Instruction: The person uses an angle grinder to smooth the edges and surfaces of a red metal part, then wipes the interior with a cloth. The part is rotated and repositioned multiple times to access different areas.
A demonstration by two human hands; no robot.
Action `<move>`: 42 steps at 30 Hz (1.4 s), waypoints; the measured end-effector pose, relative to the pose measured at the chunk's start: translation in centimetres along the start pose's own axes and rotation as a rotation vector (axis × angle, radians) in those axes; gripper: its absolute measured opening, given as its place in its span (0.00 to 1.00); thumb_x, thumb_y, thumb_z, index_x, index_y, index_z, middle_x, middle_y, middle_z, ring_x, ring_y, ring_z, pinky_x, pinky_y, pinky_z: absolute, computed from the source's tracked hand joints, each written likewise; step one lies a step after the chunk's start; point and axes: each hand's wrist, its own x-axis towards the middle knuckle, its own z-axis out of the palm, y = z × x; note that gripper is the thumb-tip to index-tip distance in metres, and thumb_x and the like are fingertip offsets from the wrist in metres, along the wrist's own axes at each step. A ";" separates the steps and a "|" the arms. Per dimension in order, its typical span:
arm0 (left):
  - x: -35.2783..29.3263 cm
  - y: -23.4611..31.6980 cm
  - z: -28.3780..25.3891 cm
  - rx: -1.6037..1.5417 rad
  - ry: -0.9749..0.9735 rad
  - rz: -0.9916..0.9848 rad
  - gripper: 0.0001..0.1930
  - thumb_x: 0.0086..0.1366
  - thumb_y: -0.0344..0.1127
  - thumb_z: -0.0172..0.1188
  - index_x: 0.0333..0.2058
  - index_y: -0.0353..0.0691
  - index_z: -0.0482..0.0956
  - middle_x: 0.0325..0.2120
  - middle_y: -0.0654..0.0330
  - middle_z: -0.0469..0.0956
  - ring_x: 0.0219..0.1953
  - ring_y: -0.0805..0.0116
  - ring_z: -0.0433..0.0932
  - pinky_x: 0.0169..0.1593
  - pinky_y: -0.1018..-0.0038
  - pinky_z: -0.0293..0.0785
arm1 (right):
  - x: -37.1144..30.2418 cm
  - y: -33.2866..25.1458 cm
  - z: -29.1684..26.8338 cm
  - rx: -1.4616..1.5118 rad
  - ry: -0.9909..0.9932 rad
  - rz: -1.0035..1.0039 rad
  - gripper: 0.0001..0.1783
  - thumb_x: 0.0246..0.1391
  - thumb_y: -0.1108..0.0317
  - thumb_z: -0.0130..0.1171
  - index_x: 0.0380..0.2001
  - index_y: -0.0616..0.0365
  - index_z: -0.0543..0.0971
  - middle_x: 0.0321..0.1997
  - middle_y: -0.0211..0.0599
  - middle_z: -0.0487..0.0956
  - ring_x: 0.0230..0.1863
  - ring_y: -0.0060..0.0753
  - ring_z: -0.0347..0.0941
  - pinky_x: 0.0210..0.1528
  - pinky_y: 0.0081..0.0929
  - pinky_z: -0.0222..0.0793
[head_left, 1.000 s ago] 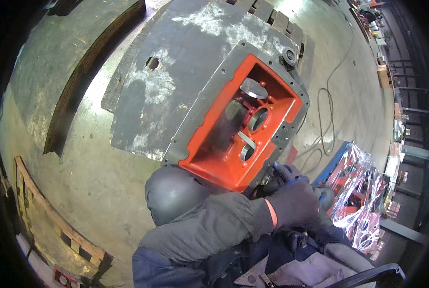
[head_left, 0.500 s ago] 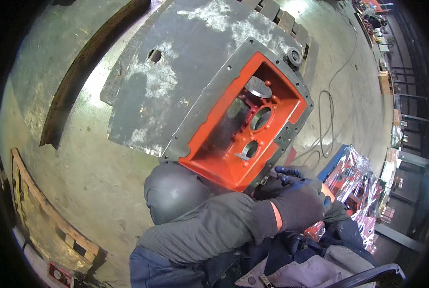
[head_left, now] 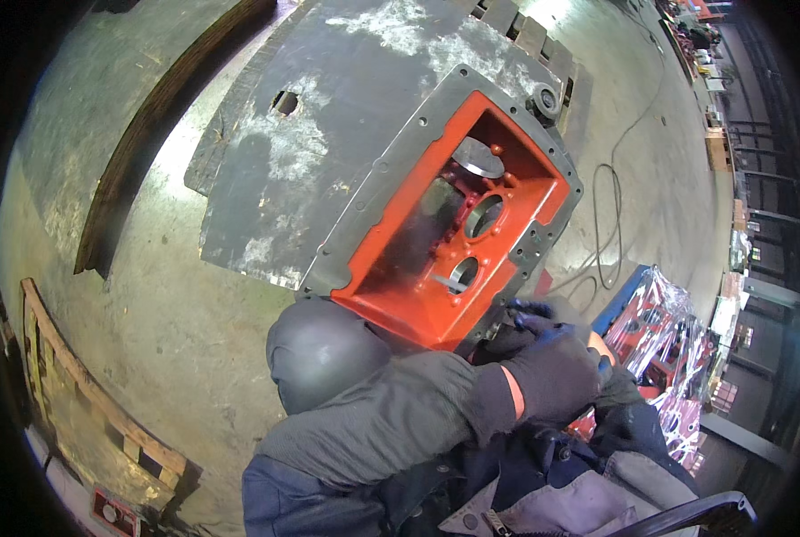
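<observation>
A grey-rimmed housing with an orange-red inside (head_left: 391,309) rests on a worn dark board. Round bores and bosses show in its inner wall. Past its near right corner, my two hands are close together in dark gloves with blue finger parts. My left hand (head_left: 556,376) crosses over from the left, its back toward me, fingers curled round beside a bright orange patch (head_left: 599,344). What it grips is hidden. Partly behind it, the blue fingers of my right hand (head_left: 534,315) point left, stretched out near the housing's rim. The rest of that hand is covered.
The dark board (head_left: 265,210) extends left of the housing, and a round metal part (head_left: 544,102) sits by the far corner. A long brown beam (head_left: 154,134) and a wooden pallet (head_left: 91,385) lie left. Plastic-wrapped red parts (head_left: 664,331) stand right; a cable (head_left: 599,224) crosses the floor.
My hands have shifted slightly left and stay together. The housing sits a little higher in the picture, as the whole view has moved slightly.
</observation>
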 end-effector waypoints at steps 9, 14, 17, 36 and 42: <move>0.1 -0.1 1.1 -0.073 0.189 0.048 0.10 0.69 0.37 0.59 0.38 0.38 0.84 0.25 0.51 0.82 0.30 0.49 0.83 0.36 0.52 0.77 | -9.7 -4.7 -4.9 -0.349 0.240 -0.160 0.25 0.57 0.69 0.70 0.59 0.60 0.84 0.52 0.41 0.88 0.50 0.28 0.83 0.58 0.29 0.77; 0.9 1.7 0.7 -0.274 0.064 -0.069 0.10 0.71 0.39 0.55 0.39 0.39 0.80 0.24 0.48 0.81 0.27 0.42 0.82 0.35 0.49 0.78 | -18.2 -10.0 -9.1 -0.128 0.413 -0.103 0.23 0.59 0.74 0.68 0.58 0.66 0.83 0.49 0.42 0.89 0.45 0.22 0.82 0.51 0.29 0.78; 0.3 1.0 3.2 -0.298 0.047 -0.060 0.10 0.69 0.40 0.55 0.39 0.41 0.79 0.24 0.45 0.82 0.27 0.39 0.82 0.34 0.47 0.77 | -14.0 -15.8 -8.1 -0.600 0.215 -0.371 0.24 0.61 0.66 0.68 0.60 0.60 0.82 0.43 0.44 0.88 0.40 0.38 0.85 0.46 0.34 0.79; -1.0 1.2 -1.6 -0.216 -0.064 -0.040 0.10 0.60 0.37 0.65 0.38 0.40 0.85 0.29 0.56 0.86 0.33 0.52 0.88 0.41 0.54 0.78 | -6.3 -31.7 -2.4 -1.624 -0.209 -0.249 0.10 0.56 0.61 0.63 0.37 0.49 0.88 0.35 0.46 0.86 0.38 0.58 0.82 0.40 0.49 0.76; -1.3 0.2 -1.9 -0.162 -0.102 -0.009 0.13 0.59 0.38 0.66 0.39 0.37 0.80 0.27 0.53 0.86 0.28 0.50 0.87 0.36 0.53 0.78 | -11.7 -28.1 -7.2 -1.033 -0.046 -0.456 0.16 0.59 0.62 0.67 0.50 0.49 0.88 0.36 0.41 0.88 0.34 0.41 0.85 0.37 0.37 0.78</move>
